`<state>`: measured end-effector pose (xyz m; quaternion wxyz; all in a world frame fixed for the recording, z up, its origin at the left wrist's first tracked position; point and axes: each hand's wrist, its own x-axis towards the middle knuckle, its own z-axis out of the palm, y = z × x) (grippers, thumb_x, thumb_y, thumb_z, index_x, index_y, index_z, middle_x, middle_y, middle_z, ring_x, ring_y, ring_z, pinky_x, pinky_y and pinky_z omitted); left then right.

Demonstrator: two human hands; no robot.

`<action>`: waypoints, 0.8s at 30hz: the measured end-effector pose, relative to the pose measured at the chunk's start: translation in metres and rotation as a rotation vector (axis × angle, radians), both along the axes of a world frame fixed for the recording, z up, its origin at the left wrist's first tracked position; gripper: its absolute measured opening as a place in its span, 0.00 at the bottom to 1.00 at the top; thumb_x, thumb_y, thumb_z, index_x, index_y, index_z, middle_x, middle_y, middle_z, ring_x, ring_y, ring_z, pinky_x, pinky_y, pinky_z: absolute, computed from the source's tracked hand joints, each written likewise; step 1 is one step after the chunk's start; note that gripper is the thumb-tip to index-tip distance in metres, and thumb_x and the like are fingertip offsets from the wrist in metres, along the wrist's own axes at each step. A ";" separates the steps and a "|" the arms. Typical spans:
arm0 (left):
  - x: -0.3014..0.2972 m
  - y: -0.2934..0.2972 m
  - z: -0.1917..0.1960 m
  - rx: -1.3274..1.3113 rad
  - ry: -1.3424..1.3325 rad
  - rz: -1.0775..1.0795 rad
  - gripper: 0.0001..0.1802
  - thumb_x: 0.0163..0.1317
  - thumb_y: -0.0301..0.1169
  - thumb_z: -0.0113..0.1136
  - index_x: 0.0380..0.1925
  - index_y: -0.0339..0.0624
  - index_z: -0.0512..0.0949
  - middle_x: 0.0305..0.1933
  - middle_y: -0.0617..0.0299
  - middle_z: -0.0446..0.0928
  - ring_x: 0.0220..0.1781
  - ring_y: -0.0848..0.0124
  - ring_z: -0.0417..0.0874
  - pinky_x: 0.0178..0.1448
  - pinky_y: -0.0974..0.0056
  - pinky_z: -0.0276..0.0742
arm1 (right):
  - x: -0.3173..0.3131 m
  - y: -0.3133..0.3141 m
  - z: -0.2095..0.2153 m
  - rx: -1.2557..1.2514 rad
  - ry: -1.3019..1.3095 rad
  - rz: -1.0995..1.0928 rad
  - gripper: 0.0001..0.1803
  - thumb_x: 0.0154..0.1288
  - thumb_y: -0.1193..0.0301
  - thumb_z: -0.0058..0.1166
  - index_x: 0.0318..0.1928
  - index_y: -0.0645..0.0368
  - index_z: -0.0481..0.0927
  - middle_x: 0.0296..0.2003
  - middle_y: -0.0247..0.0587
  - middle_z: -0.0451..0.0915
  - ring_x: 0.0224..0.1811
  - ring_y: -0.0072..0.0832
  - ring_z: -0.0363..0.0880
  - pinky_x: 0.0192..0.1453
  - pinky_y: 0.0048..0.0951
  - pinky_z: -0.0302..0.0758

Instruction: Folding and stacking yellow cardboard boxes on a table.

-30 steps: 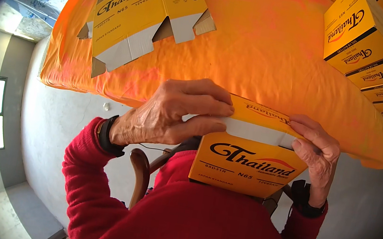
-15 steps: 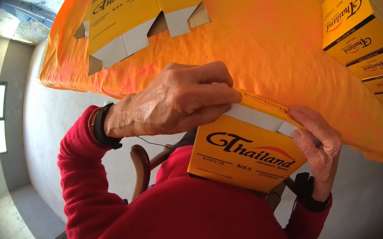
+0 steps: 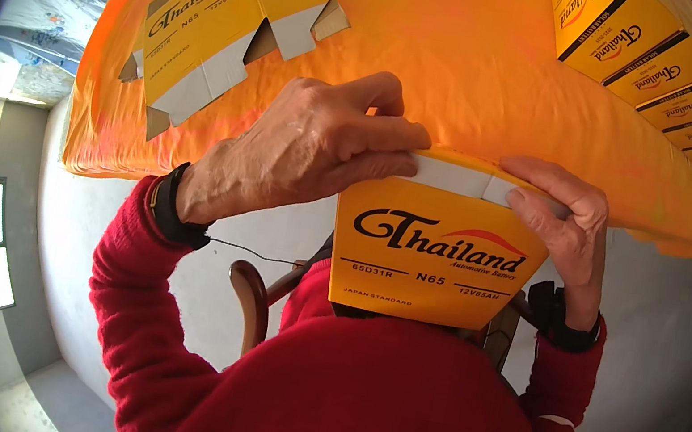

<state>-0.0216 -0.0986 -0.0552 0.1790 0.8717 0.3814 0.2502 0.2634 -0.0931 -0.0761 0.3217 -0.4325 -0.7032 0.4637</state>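
Observation:
A yellow cardboard battery carton (image 3: 430, 256) with dark lettering and a red swoosh rests upright against my lap, its top toward the table. My left hand (image 3: 314, 134) pinches the top edge at the left end, thumb and fingers closed on the white-edged flap (image 3: 452, 177). At the opposite end, my right hand (image 3: 567, 206) grips the top corner, fingers over the far side and thumb on the near edge. The carton's inside is hidden. Both wrists wear black bands.
Ahead stands a table with an orange cloth (image 3: 452, 61). Flattened yellow cartons (image 3: 208, 27) overlap at its left, and a row of yellow cartons (image 3: 659, 71) lines its right. A brown chair armrest (image 3: 249, 300) is by my left side, with a thin dark cable (image 3: 254, 252) nearby.
The whole view has shifted a little, so the table, cartons and hands appear slightly higher and farther left. Both hands keep their hold on the carton's top edge.

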 end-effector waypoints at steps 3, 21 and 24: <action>-0.001 0.003 -0.005 -0.036 -0.055 0.023 0.08 0.61 0.35 0.64 0.38 0.45 0.83 0.32 0.60 0.73 0.26 0.64 0.78 0.28 0.62 0.74 | -0.001 0.002 0.000 -0.059 0.007 -0.004 0.16 0.61 0.70 0.62 0.47 0.68 0.83 0.40 0.42 0.84 0.42 0.26 0.82 0.50 0.24 0.76; -0.009 -0.039 -0.036 -0.095 -0.368 0.139 0.23 0.55 0.33 0.71 0.49 0.36 0.78 0.48 0.53 0.76 0.46 0.62 0.79 0.48 0.63 0.76 | 0.020 -0.004 -0.014 -0.031 0.041 0.204 0.31 0.49 0.70 0.71 0.55 0.69 0.79 0.57 0.49 0.77 0.60 0.36 0.74 0.65 0.33 0.68; -0.012 -0.040 -0.044 -0.109 -0.414 0.153 0.24 0.52 0.33 0.73 0.48 0.38 0.78 0.50 0.53 0.76 0.49 0.62 0.79 0.51 0.62 0.75 | 0.021 -0.002 -0.016 -0.129 0.105 0.202 0.35 0.44 0.72 0.73 0.56 0.68 0.78 0.58 0.48 0.76 0.61 0.37 0.74 0.67 0.33 0.68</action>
